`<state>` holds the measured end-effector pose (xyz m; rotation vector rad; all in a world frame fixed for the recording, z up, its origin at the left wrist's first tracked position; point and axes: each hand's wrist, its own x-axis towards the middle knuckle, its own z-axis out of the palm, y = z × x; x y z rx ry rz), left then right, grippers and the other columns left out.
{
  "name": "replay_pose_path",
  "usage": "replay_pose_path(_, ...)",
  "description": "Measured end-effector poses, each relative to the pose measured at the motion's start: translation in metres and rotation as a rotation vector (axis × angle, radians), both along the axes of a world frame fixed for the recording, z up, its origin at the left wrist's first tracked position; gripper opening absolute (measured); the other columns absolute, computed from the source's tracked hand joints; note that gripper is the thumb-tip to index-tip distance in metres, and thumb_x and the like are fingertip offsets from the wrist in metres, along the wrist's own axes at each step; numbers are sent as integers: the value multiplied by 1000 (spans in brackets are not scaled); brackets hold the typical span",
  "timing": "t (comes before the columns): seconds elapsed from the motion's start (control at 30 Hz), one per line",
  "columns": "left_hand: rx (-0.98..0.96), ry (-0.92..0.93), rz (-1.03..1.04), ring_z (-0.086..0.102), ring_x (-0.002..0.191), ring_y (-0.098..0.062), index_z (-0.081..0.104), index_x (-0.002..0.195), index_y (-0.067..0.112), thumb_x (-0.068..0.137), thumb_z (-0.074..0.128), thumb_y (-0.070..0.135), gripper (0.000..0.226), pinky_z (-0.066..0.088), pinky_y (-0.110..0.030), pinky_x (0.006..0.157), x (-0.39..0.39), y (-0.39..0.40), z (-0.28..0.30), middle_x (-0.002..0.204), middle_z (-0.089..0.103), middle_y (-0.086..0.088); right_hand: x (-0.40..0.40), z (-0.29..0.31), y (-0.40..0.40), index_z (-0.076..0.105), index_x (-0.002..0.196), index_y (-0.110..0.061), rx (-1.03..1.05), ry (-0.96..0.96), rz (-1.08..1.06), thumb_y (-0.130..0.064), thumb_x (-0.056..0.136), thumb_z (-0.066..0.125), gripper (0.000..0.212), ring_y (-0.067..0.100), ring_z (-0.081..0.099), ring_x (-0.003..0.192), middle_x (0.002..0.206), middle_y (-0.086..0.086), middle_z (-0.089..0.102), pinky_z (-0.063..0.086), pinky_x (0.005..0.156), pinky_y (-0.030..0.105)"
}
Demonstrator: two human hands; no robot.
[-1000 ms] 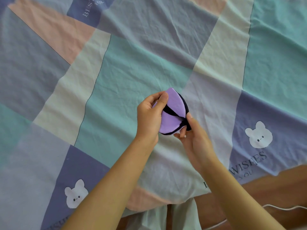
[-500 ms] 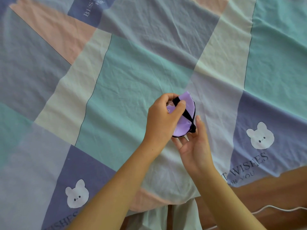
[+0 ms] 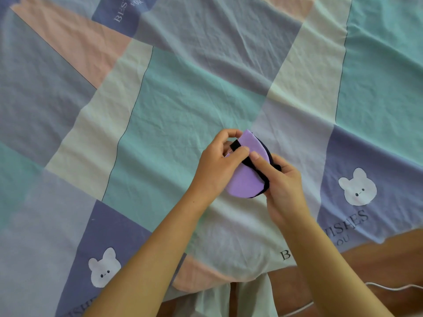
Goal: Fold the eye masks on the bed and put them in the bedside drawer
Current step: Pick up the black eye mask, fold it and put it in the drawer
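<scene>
Now my right hand [image 3: 282, 186] has shifted: a second ago it only cupped the folded purple fabric eye mask with black trim [image 3: 246, 179] from beneath, and its thumb has since come over the top to press on the black elastic strap [image 3: 256, 167] lying across the purple face. My left hand [image 3: 219, 165] keeps its pinch on the mask's far end, thumb over the strap. So both hands are closed on the one mask, held just above the pastel patchwork bed sheet [image 3: 183, 99], toward the bed's near edge. I judge the strap is being tucked down, so the fold looks close to finished. The mask's underside and how the strap ends sit are hidden by my fingers. The bedside drawer is out of view, and I see no other masks here.
</scene>
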<state>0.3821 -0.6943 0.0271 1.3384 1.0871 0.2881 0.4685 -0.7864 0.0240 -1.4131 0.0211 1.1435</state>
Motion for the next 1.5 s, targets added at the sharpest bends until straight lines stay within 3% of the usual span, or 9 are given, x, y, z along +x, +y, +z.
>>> replay_pose_path(0.2,-45,-29,-11,52,75,-10,59,68,33,74,59,34,7,38,-24,71,-1,0,2,87,56,4,-10,5,3,66,110,-1,53,160,-196,-19,87,62,29,26,68,90,104,16,70,54,77,39)
replay_pose_path(0.4,4,-24,-1,41,64,-11,57,76,7,77,57,34,27,34,-26,61,-9,-2,-6,66,48,7,-11,3,7,61,119,-1,102,197,-343,-22,91,56,34,27,67,97,114,17,68,57,83,37)
replay_pose_path(0.57,-62,-51,26,69,88,-17,70,93,18,77,71,34,22,53,-34,80,-15,2,-10,93,74,-4,-3,-1,3,64,112,0,31,64,-199,-19,89,62,30,28,67,93,114,23,67,55,82,44)
replay_pose_path(0.73,-54,-37,153,69,77,-12,70,91,17,85,71,22,8,55,-38,75,-17,5,-10,89,75,-6,2,-2,-7,52,128,-19,138,-334,21,-9,82,71,51,12,65,99,126,0,59,55,70,25)
replay_pose_path(0.87,-23,-39,185,66,76,-11,67,97,19,82,68,34,22,51,-32,71,-15,12,-5,88,73,-3,5,-1,-6,62,118,-19,162,-775,377,-6,73,80,50,15,54,118,140,-4,39,58,71,24)
replay_pose_path(1.07,13,-73,134,65,78,-11,64,103,21,92,61,26,13,51,-26,70,-13,30,23,93,70,-2,13,16,18,66,114,-5,282,-1069,436,-3,71,80,45,15,45,131,141,6,43,51,89,21)
replay_pose_path(1.3,119,-110,63,65,89,-6,65,107,25,93,57,36,20,52,-30,83,-29,52,103,99,70,5,11,95,43,68,111,-11,354,-982,465,2,70,79,44,4,55,118,130,-1,56,53,78,18)
replay_pose_path(1.4,354,-32,39,64,87,-7,62,96,39,90,56,43,9,50,-32,79,-48,70,157,94,69,17,12,145,59,68,108,-18,419,-1006,481,6,70,76,45,1,55,116,127,-3,57,53,73,17)
replay_pose_path(1.5,611,158,37,64,83,-7,59,109,37,84,55,51,29,51,-35,83,-73,86,222,93,65,20,14,200,74,71,104,-16,478,-1065,540,5,69,74,41,-4,54,114,127,-1,57,50,75,13)
